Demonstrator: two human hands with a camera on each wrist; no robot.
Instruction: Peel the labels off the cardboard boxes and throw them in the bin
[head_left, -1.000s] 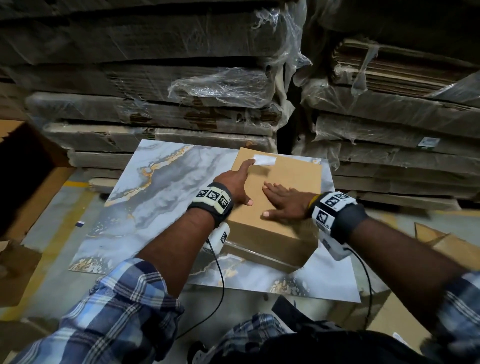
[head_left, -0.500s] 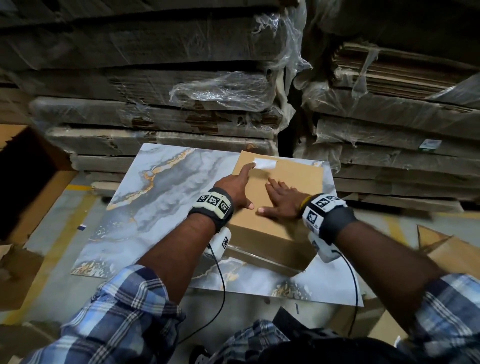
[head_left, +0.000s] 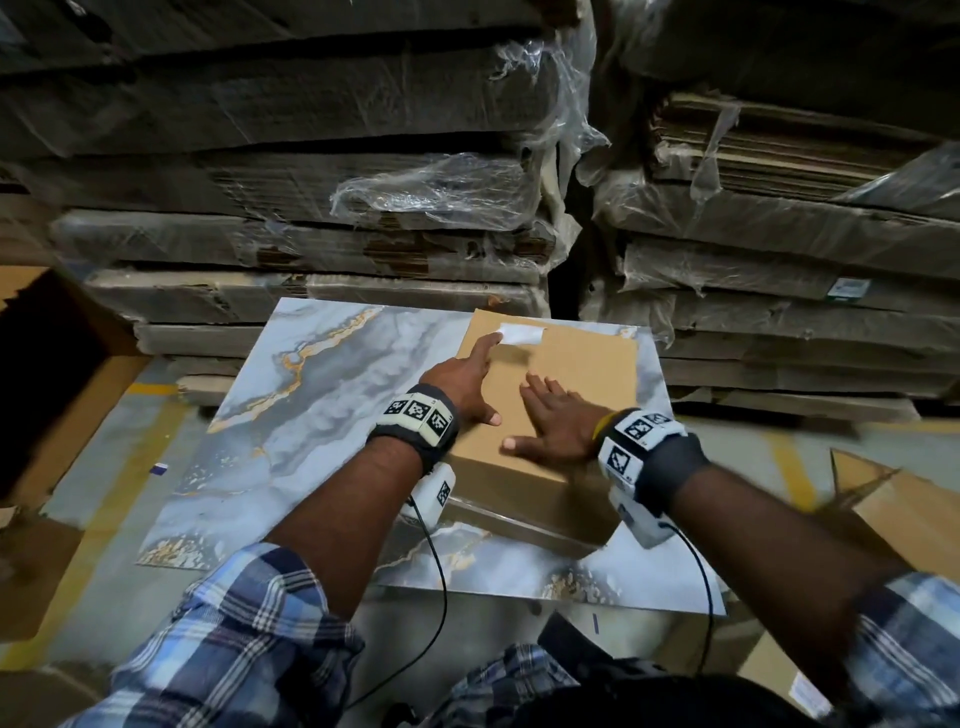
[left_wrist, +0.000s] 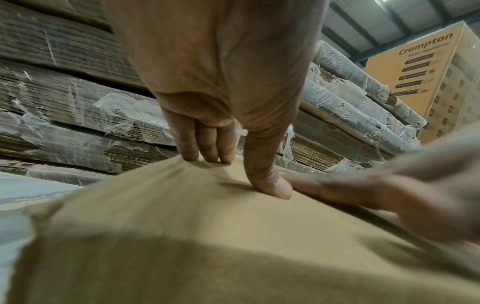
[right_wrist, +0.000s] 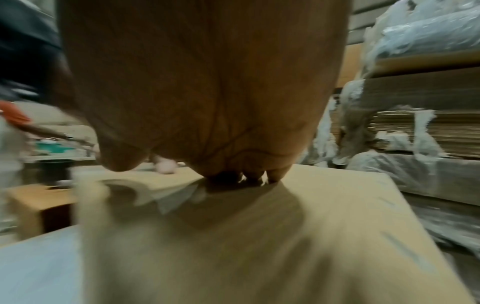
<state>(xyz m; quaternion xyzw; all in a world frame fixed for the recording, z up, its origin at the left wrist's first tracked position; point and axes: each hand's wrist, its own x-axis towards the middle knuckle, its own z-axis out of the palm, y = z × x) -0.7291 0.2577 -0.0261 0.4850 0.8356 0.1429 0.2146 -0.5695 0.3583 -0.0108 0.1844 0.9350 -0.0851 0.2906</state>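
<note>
Your left hand (head_left: 464, 382) reaches forward over the cardboard box (head_left: 582, 384) at centre frame, index finger stretched straight to the white label (head_left: 521, 334) near the box's upper left corner. It grips nothing; from the left wrist view the fingertips (left_wrist: 207, 153) and thumb press down on the board. Your right hand (head_left: 558, 423) lies flat and released on the box top just right of the left, fingers spread, palm down, holding nothing. The box is smooth, matte tan board with square edges; the label is a small glossy white rectangle with a ragged lower edge. The box sits on a glossy marble-patterned slab (head_left: 322, 415), grey and white with gold veins. Across the upper frame stand stacks of flattened corrugated cardboard (head_left: 311, 223) in torn, wrinkled clear plastic wrap. Your plaid sleeves (head_left: 228, 639) fill the lower corners.
</note>
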